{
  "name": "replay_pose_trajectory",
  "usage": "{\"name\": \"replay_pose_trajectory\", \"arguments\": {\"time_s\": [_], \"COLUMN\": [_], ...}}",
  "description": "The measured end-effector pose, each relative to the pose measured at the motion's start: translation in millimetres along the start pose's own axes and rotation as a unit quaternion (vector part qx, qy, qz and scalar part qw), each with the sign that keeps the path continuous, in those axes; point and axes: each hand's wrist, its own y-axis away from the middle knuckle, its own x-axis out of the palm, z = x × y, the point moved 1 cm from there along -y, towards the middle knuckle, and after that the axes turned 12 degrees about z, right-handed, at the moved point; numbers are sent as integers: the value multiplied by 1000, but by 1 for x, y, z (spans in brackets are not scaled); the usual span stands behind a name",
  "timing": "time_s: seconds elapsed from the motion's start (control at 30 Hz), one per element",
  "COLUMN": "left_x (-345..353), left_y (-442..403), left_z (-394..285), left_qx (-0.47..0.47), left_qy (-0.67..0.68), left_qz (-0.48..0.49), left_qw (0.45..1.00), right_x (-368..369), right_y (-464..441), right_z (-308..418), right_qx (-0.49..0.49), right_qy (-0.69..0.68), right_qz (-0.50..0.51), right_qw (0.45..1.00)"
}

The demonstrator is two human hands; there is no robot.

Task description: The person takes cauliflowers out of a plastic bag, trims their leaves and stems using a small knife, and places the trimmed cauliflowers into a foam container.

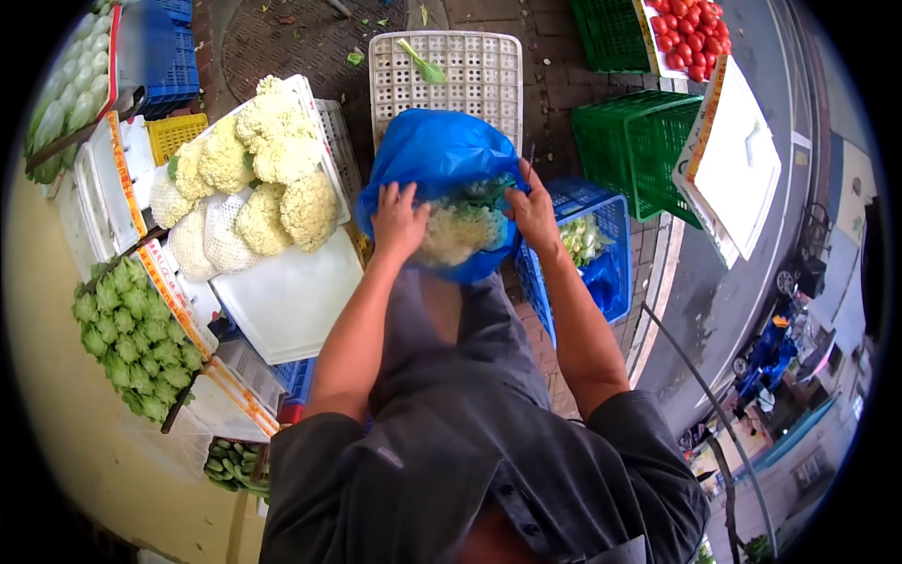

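Note:
A blue plastic bag (442,141) is spread in front of my lap, at the near edge of a white perforated crate (446,42). Pale cauliflower (451,233) with some green shows in the bag, partly seen through the film. My left hand (399,224) grips the bag's left side, fingers curled over it against the cauliflower. On the opposite side my right hand (534,211) pinches the bag's edge. A thin dark thing beside the right fingers is too small to name. A loose green leaf (423,64) lies on the crate.
Several cauliflowers (280,141) sit in a white foam box at left, above a white foam lid (291,296). Lettuce-like greens (136,329) lie farther left. At right stand a blue crate (615,226), a green crate (625,141) and tomatoes (691,36), beside the road.

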Motion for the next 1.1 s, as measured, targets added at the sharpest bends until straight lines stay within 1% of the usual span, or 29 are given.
{"name": "replay_pose_trajectory", "arguments": {"time_s": [0.03,0.07,0.1,0.13,0.17,0.2,0.23,0.27,0.3,0.33,0.37,0.4,0.43,0.47,0.5,0.6,0.63,0.7,0.73,0.77,0.83,0.87,0.93,0.97,1.0,1.03,1.07,1.1], "left_x": [-14,-33,-55,-66,-65,-60,-61,-55,-42,-13,1,27,23,19,16,-3,4,39,97,89,63,68,75,77,84,76,66,48], "left_y": [-5,-10,-15,-17,-14,-8,0,17,33,46,59,66,72,76,78,91,93,73,61,54,46,42,45,49,54,64,77,85], "left_z": [-6,-15,-26,-30,-27,-21,-21,-28,-33,-25,-26,-19,-33,-44,-54,-77,-72,-46,-5,-10,-30,-31,-33,-33,-28,-28,-26,-28], "left_qx": [-3,7,18,29,20,11,2,-32,-88,-93,-125,-119,-132,-79,-24,61,-34,-211,-224,-255,-318,-305,-289,-282,-307,-279,-253,-222], "left_qy": [-82,23,127,230,238,245,251,272,319,344,311,280,208,97,-15,175,212,277,424,510,661,665,640,627,609,637,664,691], "left_qz": [-29,-36,-45,-52,-93,-135,-178,-198,-155,-114,-59,-66,-47,-97,-147,-100,-65,-6,-15,14,71,71,24,1,-17,-4,8,17], "left_qw": [996,999,991,971,967,960,952,941,931,927,940,950,968,987,989,978,974,937,877,822,676,678,711,727,732,718,703,688], "right_x": [2,5,3,1,0,0,4,9,14,16,18,21,23,24,24,24,25,26,26,25,23,23,29,32,34,36,37,37], "right_y": [1,-1,-2,0,4,11,18,27,32,33,35,37,39,39,38,42,46,36,36,34,36,41,62,72,82,95,107,119], "right_z": [14,22,20,16,13,11,5,-8,-18,-24,-30,-37,-42,-47,-51,-36,-39,-42,-48,-49,-50,-48,-45,-45,-46,-46,-44,-33], "right_qx": [13,-20,-20,-19,-17,31,20,10,-2,26,56,88,107,127,146,151,156,148,112,146,219,183,108,96,85,76,64,38], "right_qy": [-68,-76,-81,-85,-89,-23,48,117,186,231,276,319,319,318,319,301,303,304,294,296,300,291,270,262,254,245,234,236], "right_qz": [9,-21,-14,-7,-1,-5,-11,-18,-26,-13,1,15,16,14,12,18,23,25,11,39,100,80,41,32,23,13,25,21], "right_qw": [998,997,996,996,996,999,999,993,982,973,960,944,942,939,937,941,940,941,949,943,923,936,956,960,963,966,970,971]}}
